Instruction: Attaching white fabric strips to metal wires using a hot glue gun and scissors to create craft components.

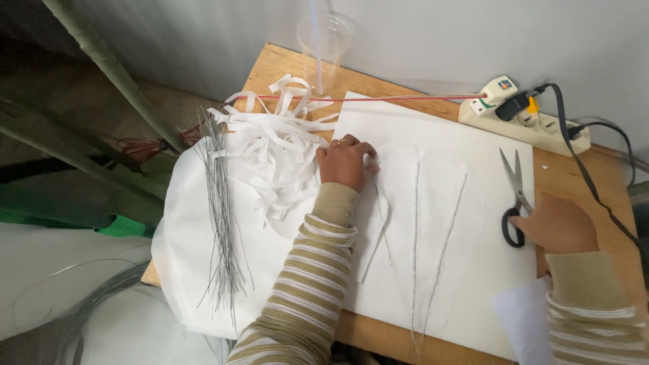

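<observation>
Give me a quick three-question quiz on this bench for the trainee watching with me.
1. True or false: the right hand is at the handles of the scissors.
2. What does the left hand touch? A) the power strip B) the heap of white paper strips C) the plastic cup
3. Fill in: the bundle of thin wires lies to the ____ of the left hand in the picture.

Key: 1 true; 2 B; 3 left. The power strip and plastic cup sit untouched at the back of the table.
</observation>
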